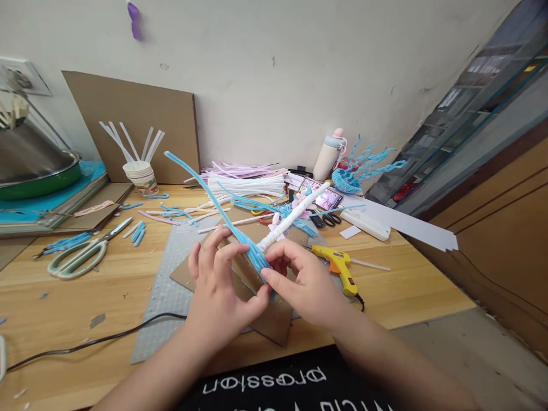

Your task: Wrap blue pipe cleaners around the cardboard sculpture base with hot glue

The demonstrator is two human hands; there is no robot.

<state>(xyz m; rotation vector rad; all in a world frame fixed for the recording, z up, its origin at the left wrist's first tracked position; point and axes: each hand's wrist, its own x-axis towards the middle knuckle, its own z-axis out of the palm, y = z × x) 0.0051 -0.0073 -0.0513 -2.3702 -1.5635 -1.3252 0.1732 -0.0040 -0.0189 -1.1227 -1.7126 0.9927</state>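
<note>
A bundle of blue pipe cleaners [252, 251] is pinched between my two hands over brown cardboard [274, 322]. One long blue strand rises from it toward the upper left. My left hand [225, 279] is closed around the bundle's left side, thumb at the lower end. From the right, the thumb and fingers of my right hand [306, 279] pinch the bundle's lower end. A stick wrapped in white pipe cleaner [293, 220] slants up to the right from the bundle; its lower end is hidden by the blue strands and my fingers.
A yellow glue gun [338, 265] lies right of my hands, its cord trailing. Green-handled scissors [81, 257] lie left. White pipe cleaners [248, 185], a phone [327, 197], a bottle [327, 157] and a paper cup [141, 176] stand or lie toward the wall.
</note>
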